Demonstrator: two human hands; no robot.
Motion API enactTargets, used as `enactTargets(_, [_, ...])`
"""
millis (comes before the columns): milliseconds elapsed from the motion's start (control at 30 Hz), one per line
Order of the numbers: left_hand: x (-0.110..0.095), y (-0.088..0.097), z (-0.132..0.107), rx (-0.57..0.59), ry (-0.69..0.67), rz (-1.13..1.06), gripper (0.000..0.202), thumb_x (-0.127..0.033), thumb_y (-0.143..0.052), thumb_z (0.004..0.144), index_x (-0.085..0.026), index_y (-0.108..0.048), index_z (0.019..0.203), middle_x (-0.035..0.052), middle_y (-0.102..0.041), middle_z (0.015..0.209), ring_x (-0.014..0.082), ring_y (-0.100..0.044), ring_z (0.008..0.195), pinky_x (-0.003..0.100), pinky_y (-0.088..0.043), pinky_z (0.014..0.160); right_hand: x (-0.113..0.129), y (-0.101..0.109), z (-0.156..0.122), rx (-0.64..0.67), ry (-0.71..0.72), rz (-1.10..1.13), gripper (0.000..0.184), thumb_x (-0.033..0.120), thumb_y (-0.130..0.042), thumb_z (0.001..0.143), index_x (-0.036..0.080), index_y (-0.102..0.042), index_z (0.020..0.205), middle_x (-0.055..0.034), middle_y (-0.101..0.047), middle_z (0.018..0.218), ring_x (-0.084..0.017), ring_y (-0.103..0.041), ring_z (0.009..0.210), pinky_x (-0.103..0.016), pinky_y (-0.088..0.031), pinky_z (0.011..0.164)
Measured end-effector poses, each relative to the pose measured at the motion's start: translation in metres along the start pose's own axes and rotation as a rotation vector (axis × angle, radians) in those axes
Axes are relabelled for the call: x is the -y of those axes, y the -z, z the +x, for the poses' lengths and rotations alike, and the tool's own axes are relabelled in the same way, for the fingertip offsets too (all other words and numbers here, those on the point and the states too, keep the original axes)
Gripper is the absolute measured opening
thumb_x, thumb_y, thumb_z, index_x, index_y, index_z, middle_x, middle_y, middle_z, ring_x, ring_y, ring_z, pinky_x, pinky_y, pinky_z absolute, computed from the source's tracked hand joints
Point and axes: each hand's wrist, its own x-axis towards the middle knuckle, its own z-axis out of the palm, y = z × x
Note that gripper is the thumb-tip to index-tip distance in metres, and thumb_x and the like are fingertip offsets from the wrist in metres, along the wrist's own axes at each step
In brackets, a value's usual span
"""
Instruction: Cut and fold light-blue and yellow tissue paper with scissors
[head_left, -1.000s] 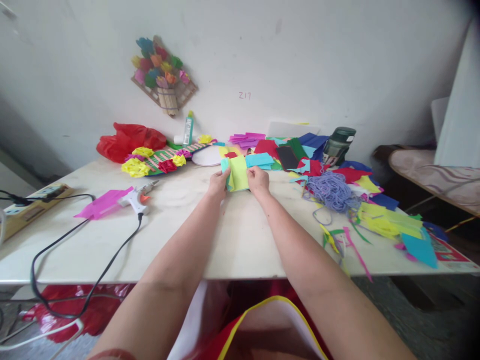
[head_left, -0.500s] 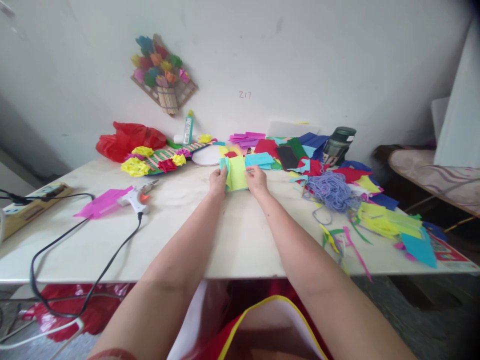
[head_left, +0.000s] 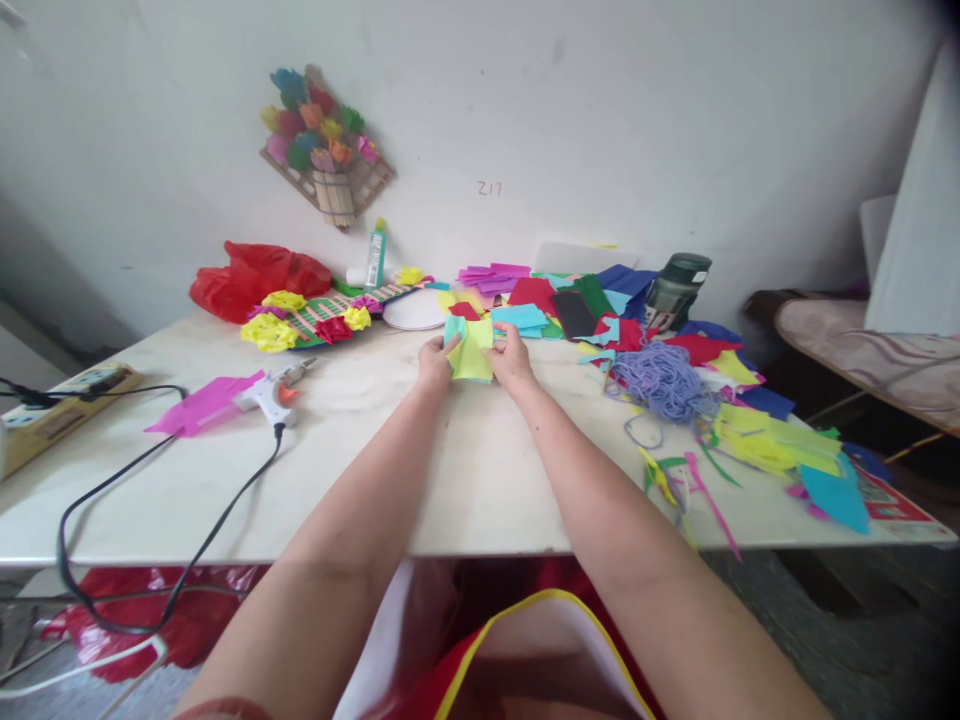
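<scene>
Both my arms reach out over a pale table (head_left: 420,480). My left hand (head_left: 436,362) and my right hand (head_left: 513,358) each pinch a side of a small stack of yellow-green and light blue paper squares (head_left: 472,350), held just above the table top. The fingers of both hands are closed on the stack's edges. More light blue paper pieces (head_left: 519,319) lie just behind it.
A white glue gun (head_left: 268,394) with a black cord lies at the left beside pink paper (head_left: 196,406). Purple yarn (head_left: 664,380), paper scraps and a dark green bottle (head_left: 677,287) crowd the right. Paper flowers (head_left: 300,322), a glue bottle (head_left: 375,255) and a red bag (head_left: 255,278) stand at the back.
My hands have drawn slightly closer together on the paper stack, and its top edge now bends and sticks up between them. Nothing else on the table has moved.
</scene>
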Motion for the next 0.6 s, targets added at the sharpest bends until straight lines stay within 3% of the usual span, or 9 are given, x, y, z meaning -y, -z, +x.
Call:
enactTargets(267, [-0.003,-0.0008,-0.002,0.021,0.028,-0.035,0.032,-0.035,-0.077,0.05,-0.013,-0.061,0.069,0.003,-0.062,0.058,0.0209,-0.062,0.065,0.03,-0.046,0.061,0.0038,0.0008,-0.0017,-0.021,-0.031,0.079,0.057,0.015,-0.056,0.064,0.018,-0.045,0.12,0.0058,-0.054,0.057,-0.016,-0.055,0.062,-0.03,-0.046,0.066])
enactTargets(400, [-0.0012,-0.0019,-0.0007,0.032,-0.026,-0.056,0.035,-0.036,-0.077,0.051,-0.014,-0.062,0.074,0.0013,-0.063,0.062,0.0203,-0.062,0.066,0.031,-0.047,0.064,0.0069,0.0019,-0.0031,-0.001,-0.127,0.253,0.056,0.019,-0.059,0.064,0.018,-0.047,0.119,0.0026,-0.06,0.066,-0.015,-0.058,0.061,-0.029,-0.048,0.063])
enactTargets(500, [-0.0017,-0.0033,-0.001,0.088,-0.035,-0.082,0.039,-0.037,-0.078,0.049,-0.014,-0.062,0.078,0.0013,-0.064,0.065,0.0206,-0.063,0.069,0.031,-0.048,0.066,0.0088,0.0032,-0.0047,0.063,-0.232,0.397,0.04,0.029,-0.062,0.066,0.017,-0.056,0.103,-0.0004,-0.063,0.072,-0.015,-0.06,0.061,-0.028,-0.048,0.058])
enactTargets(600, [-0.0015,-0.0038,-0.0001,0.13,-0.017,-0.051,0.039,-0.038,-0.078,0.05,-0.014,-0.063,0.078,0.0016,-0.063,0.063,0.0212,-0.063,0.07,0.031,-0.048,0.064,0.0092,0.0036,-0.0059,0.098,-0.312,0.47,0.026,0.034,-0.064,0.066,0.016,-0.06,0.083,0.0,-0.063,0.066,-0.015,-0.059,0.058,-0.026,-0.047,0.054])
